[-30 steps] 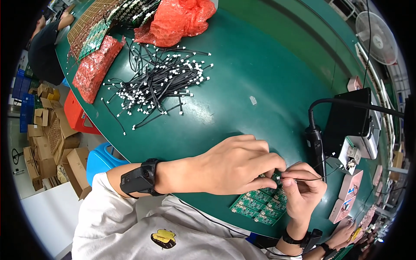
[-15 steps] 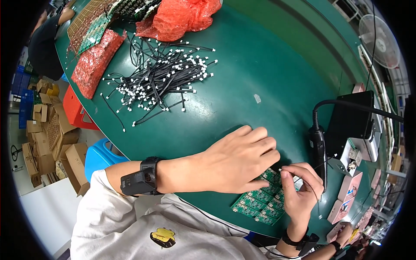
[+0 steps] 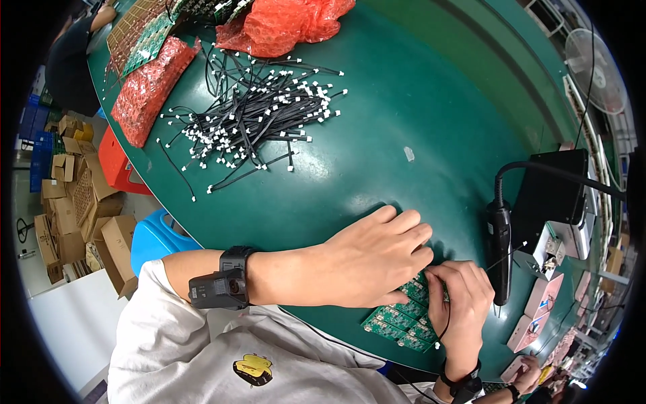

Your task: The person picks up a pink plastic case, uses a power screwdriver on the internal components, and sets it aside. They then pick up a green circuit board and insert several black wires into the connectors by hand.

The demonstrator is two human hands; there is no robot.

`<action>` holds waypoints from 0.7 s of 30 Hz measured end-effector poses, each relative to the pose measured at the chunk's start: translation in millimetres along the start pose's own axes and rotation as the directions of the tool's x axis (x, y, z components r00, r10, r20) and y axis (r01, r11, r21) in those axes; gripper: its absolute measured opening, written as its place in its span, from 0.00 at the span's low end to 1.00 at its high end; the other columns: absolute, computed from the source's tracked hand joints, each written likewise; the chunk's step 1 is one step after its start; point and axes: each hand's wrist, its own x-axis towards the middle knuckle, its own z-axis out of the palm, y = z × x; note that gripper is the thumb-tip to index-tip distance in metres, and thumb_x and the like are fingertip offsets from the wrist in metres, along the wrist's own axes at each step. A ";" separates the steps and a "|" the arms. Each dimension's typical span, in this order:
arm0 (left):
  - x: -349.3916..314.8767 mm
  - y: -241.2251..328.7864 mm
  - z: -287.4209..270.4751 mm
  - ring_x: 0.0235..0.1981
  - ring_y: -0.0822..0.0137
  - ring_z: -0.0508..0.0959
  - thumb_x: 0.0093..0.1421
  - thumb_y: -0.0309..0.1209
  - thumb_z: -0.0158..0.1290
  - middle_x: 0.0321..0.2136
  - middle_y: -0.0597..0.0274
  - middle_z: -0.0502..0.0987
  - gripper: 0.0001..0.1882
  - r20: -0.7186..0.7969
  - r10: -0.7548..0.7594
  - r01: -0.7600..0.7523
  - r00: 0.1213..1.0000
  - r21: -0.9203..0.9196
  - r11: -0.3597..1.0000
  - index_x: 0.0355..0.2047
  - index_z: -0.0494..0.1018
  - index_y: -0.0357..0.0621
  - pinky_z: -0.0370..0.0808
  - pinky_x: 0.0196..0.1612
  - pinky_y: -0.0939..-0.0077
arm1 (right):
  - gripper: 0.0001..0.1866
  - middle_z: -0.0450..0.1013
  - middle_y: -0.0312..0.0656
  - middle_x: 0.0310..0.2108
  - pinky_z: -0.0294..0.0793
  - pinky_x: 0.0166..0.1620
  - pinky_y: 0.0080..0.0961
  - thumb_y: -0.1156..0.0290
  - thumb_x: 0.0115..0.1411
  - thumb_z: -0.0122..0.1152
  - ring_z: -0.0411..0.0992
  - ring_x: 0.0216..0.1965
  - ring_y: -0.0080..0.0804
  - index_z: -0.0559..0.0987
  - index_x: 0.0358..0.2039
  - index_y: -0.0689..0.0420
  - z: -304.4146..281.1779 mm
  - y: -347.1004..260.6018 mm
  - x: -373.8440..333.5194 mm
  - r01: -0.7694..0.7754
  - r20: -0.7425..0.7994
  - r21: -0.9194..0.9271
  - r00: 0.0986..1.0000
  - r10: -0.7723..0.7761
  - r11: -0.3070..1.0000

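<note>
On the table's near side lies a panel of small green circuit boards (image 3: pixel 402 323), partly covered by both hands. My left hand (image 3: pixel 377 252) reaches across from the left, palm down. Its fingers curl over the panel's far edge and its thumb rests on the boards, gripping the panel. My right hand (image 3: pixel 463 296) is closed at the panel's far right part, pinching a thin black cable (image 3: pixel 447 323). The cable's free white plug hangs below the palm; the end at the fingertips is hidden. A big heap of black cables (image 3: pixel 249 121) with white plugs lies farther off.
Right of my hands stand a black-handled corded tool (image 3: pixel 498 236), a black box (image 3: pixel 548 185) and pink blocks (image 3: pixel 538 310). Red bubble-wrap bundles (image 3: pixel 151 91) and stacked board panels (image 3: pixel 145 40) sit at far left. Another person's hand (image 3: pixel 528 374) shows at lower right.
My right hand has brought the cable's plug down and left onto the panel, and its fingers have closed in. My left hand has shifted slightly down.
</note>
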 end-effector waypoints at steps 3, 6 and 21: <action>0.7 -0.3 -0.9 0.46 0.60 0.69 0.54 0.49 0.72 0.42 0.61 0.70 0.27 0.009 0.001 -0.001 1.000 0.006 1.000 0.41 0.75 0.43 0.66 0.46 0.66 | 0.06 0.78 0.45 0.30 0.75 0.37 0.33 0.85 0.54 0.71 0.76 0.30 0.44 0.81 0.31 0.64 -1.7 0.6 3.5 -0.033 0.025 0.043 0.999 0.032 0.999; -1.1 0.6 0.6 0.46 0.60 0.69 0.54 0.49 0.71 0.42 0.62 0.71 0.27 0.017 0.005 -0.005 1.000 0.027 1.000 0.41 0.75 0.42 0.66 0.45 0.66 | 0.06 0.78 0.44 0.28 0.74 0.35 0.30 0.84 0.54 0.72 0.77 0.29 0.40 0.81 0.31 0.64 -5.6 4.4 8.0 -0.106 0.063 0.145 0.993 0.098 0.984; 2.3 1.4 6.7 0.47 0.61 0.70 0.53 0.49 0.71 0.42 0.61 0.72 0.27 0.049 -0.004 0.002 0.999 0.043 0.999 0.40 0.76 0.41 0.65 0.46 0.67 | 0.10 0.77 0.45 0.22 0.74 0.32 0.30 0.80 0.50 0.78 0.76 0.26 0.35 0.81 0.27 0.66 -22.4 3.1 42.5 -0.492 0.444 -0.008 0.778 0.444 0.870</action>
